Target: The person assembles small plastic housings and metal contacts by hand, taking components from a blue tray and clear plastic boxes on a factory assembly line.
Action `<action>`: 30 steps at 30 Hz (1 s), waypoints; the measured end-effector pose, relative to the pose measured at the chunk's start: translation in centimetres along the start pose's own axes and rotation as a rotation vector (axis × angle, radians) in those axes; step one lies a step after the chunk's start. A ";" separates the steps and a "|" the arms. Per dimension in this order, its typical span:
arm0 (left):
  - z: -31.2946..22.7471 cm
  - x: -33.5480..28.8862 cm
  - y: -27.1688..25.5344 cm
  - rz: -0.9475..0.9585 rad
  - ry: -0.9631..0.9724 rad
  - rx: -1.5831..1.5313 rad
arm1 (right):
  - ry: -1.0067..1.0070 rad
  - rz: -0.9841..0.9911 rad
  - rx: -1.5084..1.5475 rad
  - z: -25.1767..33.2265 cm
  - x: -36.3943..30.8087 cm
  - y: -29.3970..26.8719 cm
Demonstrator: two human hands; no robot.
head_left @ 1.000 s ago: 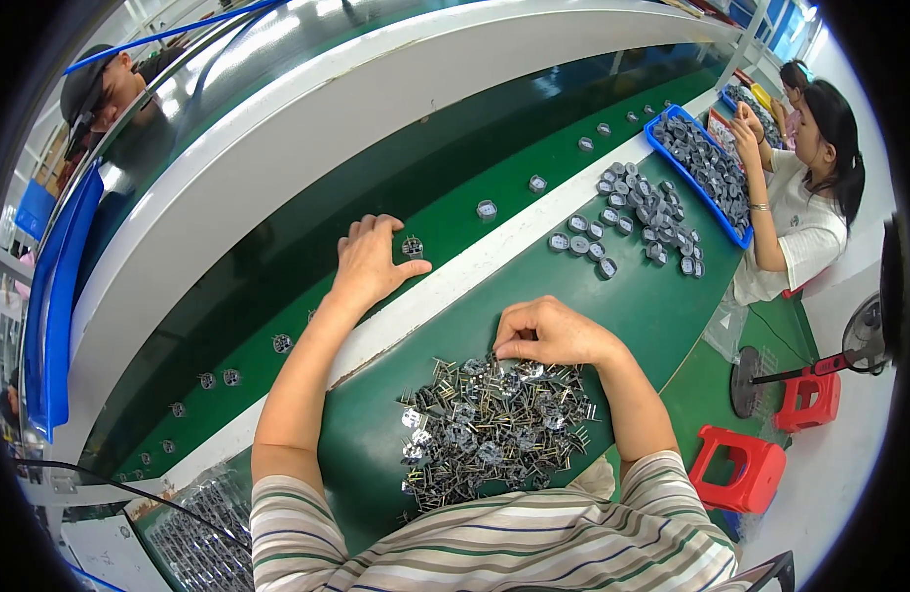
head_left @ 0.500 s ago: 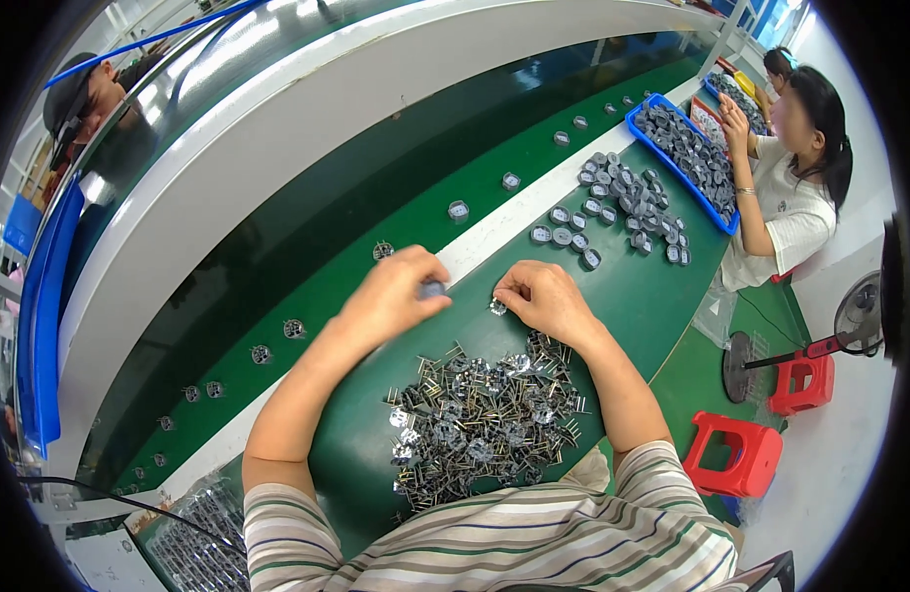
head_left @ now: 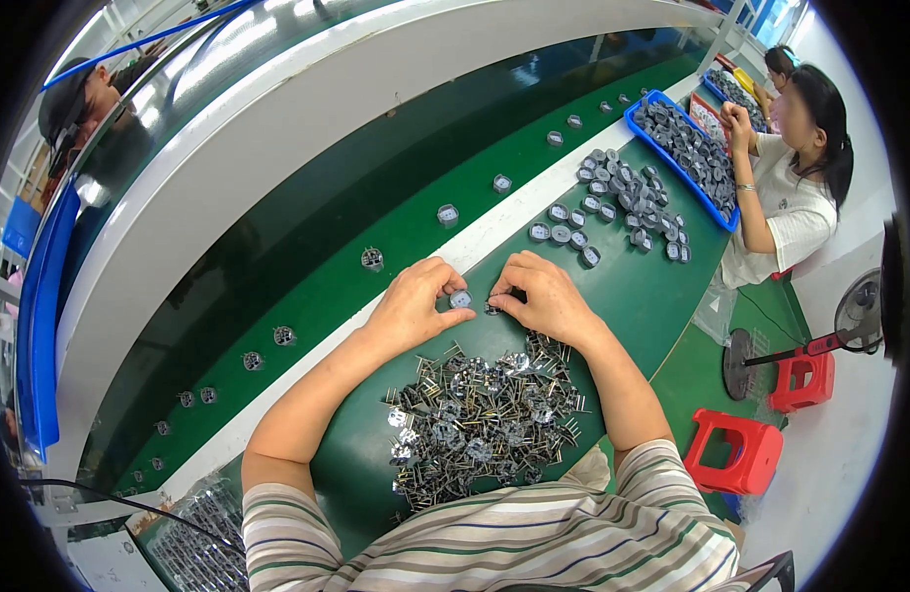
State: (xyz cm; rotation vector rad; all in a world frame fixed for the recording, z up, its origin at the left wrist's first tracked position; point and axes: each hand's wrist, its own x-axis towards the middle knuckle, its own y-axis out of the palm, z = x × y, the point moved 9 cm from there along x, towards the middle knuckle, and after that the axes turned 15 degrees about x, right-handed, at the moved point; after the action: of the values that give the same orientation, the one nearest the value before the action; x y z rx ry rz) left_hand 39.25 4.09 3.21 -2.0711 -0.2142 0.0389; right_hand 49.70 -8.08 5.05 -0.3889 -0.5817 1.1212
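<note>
My left hand (head_left: 416, 304) is closed on a small round grey plastic cap (head_left: 460, 299), its pale face turned upward. Close beside it, my right hand (head_left: 546, 298) pinches a small metal-pronged part (head_left: 492, 308) between thumb and fingers, partly hidden by them. The two pieces are a short gap apart above the green table (head_left: 361, 474). Just below my hands lies a heap of metal pin parts (head_left: 485, 424), shiny and tangled. Beyond my right hand, several loose grey caps (head_left: 623, 192) are spread on the table.
A green conveyor belt (head_left: 322, 296) carries spaced-out caps and metal parts past the table's far edge. A blue tray (head_left: 723, 219) full of grey caps stands at the right, beside a co-worker (head_left: 791, 178). Red stools (head_left: 746, 454) and a fan (head_left: 858, 306) stand on the right.
My left hand has moved right and nearer, bringing the grey cap beside my right hand. Parts on the belt have shifted slightly left. The co-worker's hands have lowered a little.
</note>
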 end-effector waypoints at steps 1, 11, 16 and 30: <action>0.1 0.0 -0.1 -0.028 -0.034 0.035 | 0.000 0.002 0.000 0.1 0.1 0.1; -0.6 -0.6 -0.6 -0.174 0.073 0.150 | 0.082 -0.095 0.199 -1.0 0.4 -0.2; -1.7 -0.1 -0.3 -0.029 0.063 0.097 | -0.045 -0.095 0.255 -0.2 0.4 0.7; -0.2 -0.1 0.8 -0.080 -0.015 0.048 | -0.204 -0.077 -0.163 2.6 0.7 2.2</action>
State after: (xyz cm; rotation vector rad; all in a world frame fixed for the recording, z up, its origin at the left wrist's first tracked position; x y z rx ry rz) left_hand 39.32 3.54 2.64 -2.0135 -0.3025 0.0100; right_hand 46.70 -6.52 6.01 -0.3911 -0.8650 1.0489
